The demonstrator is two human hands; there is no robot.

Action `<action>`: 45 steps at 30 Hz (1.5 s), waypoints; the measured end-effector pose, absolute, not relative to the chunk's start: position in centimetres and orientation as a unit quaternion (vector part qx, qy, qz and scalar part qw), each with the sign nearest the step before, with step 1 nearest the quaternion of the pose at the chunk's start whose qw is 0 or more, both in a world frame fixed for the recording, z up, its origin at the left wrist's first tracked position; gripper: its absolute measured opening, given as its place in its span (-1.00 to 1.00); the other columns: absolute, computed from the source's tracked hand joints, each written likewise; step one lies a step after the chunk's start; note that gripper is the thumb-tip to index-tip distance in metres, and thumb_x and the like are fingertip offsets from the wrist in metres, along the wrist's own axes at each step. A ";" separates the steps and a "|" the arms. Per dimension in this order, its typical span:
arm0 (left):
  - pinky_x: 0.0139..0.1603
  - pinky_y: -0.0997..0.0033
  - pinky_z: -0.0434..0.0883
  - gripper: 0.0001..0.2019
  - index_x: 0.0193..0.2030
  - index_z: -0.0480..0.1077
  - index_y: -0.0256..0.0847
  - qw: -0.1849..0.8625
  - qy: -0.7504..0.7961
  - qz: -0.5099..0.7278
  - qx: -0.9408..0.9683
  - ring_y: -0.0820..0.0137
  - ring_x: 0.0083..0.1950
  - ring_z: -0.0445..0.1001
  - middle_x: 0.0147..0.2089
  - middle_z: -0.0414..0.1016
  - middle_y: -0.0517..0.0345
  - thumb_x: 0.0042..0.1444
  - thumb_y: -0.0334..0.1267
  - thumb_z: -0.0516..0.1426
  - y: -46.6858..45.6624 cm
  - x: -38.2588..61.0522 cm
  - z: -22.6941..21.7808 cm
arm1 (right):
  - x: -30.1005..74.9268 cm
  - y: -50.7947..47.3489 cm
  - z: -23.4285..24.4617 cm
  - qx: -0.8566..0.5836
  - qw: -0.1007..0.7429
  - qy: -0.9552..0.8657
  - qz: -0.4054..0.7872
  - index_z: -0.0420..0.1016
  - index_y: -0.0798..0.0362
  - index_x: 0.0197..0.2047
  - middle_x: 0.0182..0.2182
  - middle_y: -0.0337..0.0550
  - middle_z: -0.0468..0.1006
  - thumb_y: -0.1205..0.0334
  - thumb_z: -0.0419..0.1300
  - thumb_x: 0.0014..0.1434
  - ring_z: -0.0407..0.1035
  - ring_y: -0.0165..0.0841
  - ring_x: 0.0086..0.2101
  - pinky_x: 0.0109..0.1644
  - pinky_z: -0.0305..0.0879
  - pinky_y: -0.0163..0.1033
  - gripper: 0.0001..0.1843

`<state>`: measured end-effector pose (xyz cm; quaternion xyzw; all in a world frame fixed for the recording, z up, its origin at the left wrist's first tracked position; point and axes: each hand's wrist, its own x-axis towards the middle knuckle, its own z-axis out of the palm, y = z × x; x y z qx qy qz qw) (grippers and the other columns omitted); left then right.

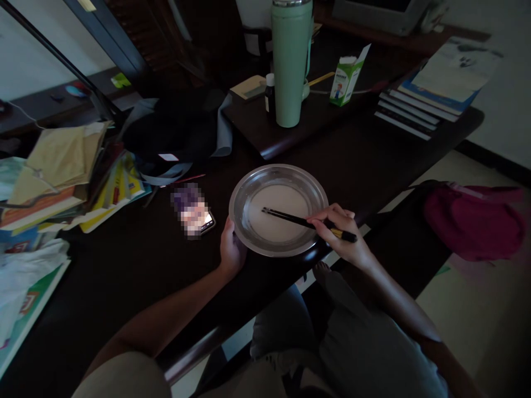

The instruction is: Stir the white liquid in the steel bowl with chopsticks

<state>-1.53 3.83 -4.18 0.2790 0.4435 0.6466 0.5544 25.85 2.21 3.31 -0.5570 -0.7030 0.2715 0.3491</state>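
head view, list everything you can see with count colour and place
plate: 1, silver metal with whitish liquid in it, near desk edge at centre
chopsticks: 1 pair, dark, tips in the plate's liquid
phone: 1, screen lit, left of the plate
flask: 1, pale green, upright on raised board behind the plate
small bottle: 1, dark with white cap, left of the flask
carton: 1, green and white, opened, right of the flask
books: 1 stack, blue and white, far right of desk
papers and books: 1 pile, yellow and tan, left of desk
dark bag: 1, black and grey, behind the phone
pink cloth: 1, magenta, on the right beside the desk
desk: 1, dark wood
left hand: on the plate's near-left rim
right hand: grips the chopsticks
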 end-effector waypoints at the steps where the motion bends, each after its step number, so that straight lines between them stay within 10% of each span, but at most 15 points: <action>1: 0.32 0.00 0.55 -0.64 0.04 0.64 -0.07 0.554 0.444 0.646 0.281 0.04 0.25 0.65 0.08 0.74 0.03 0.29 0.09 0.25 3.8 -1.6 -4.2 | 25.7 2.4 3.1 -0.561 0.353 -0.701 0.263 0.71 -0.21 -0.15 -0.16 -0.21 0.80 -0.02 0.22 0.47 0.58 -0.11 -0.10 0.17 0.28 0.21 -0.76; 45: 0.36 0.02 0.53 -0.61 0.08 0.64 -0.08 0.555 0.437 0.649 0.283 0.04 0.29 0.63 0.12 0.74 0.04 0.28 0.10 0.26 4.1 -2.1 -5.4 | 29.7 -0.3 5.7 -0.615 0.371 -0.671 0.186 0.70 -0.20 -0.20 -0.20 -0.18 0.78 -0.11 0.22 0.47 0.61 -0.15 -0.19 0.10 0.33 0.16 -0.69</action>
